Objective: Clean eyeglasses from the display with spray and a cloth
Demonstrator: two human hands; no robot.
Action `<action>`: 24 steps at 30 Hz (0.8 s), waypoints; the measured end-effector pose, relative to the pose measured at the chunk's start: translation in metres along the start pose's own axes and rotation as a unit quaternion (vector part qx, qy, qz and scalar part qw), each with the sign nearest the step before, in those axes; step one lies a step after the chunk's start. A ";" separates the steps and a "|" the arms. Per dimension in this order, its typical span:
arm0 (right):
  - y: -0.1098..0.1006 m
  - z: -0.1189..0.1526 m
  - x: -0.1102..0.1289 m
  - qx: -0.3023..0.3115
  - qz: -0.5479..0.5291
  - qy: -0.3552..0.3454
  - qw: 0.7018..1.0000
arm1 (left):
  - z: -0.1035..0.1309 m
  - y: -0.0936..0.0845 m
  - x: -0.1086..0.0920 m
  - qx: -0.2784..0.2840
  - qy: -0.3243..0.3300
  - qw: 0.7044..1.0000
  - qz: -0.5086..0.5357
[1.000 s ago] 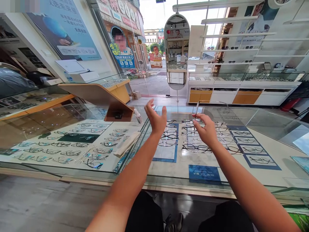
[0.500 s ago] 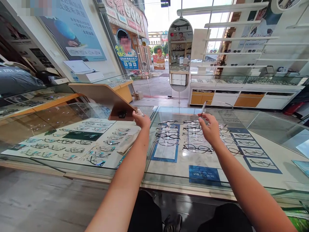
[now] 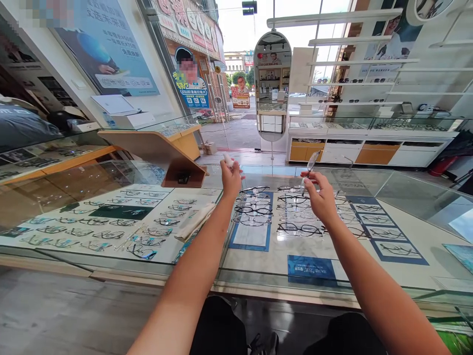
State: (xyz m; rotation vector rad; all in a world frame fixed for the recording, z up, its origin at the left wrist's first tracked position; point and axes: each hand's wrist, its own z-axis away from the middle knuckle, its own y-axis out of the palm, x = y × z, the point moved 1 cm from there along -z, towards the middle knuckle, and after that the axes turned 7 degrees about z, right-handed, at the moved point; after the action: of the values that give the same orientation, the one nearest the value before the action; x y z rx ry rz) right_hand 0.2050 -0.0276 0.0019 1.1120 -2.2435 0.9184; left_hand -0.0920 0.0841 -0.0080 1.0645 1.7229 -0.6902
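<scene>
**Small white plastic bottle (image 3: 228,159) in the left hand (image 3: 232,180), clear-lensed glasses with a thin rim (image 3: 313,159) in the right hand (image 3: 320,195)**

The landmark is the dark blue rectangular card with white lettering (image 3: 312,270), at the near edge of the glass tabletop (image 3: 258,268). The left hand is raised beyond the card and to its left, its grip curled around the white bottle, which the fingers partly hide. The right hand is raised straight beyond the card; its grip pinches the thin-rimmed glasses between thumb and fingers, with one lens standing up above the fingertips.

Between the card and the right hand lies a black-framed pair of glasses (image 3: 301,229). Beyond the card to the left is a white sheet with a blue border (image 3: 249,235); farther left is a crumpled beige cloth (image 3: 194,224), and beyond that cloth a slanting brown wooden stand (image 3: 183,165). Beyond the card to the right is a blue panel with four white boxes (image 3: 397,231). Well beyond the card hangs a tall oval mirror (image 3: 272,88).
</scene>
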 end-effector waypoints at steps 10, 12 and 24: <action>0.002 0.004 0.017 0.112 -0.108 0.022 0.988 | 0.079 0.028 -0.072 0.394 -0.207 0.831 0.333; 0.003 0.006 0.018 0.135 -0.121 0.024 0.983 | 0.083 0.027 -0.076 0.423 -0.238 0.805 0.340; 0.009 0.011 0.025 0.201 -0.175 0.046 0.963 | 0.087 0.032 -0.073 0.392 -0.179 0.847 0.311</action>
State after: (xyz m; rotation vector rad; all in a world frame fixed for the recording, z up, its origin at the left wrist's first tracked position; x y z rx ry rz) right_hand 0.1824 -0.0442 0.0081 1.5442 -1.7460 1.2700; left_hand -0.0140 0.0025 0.0268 1.7973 0.6568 -1.1012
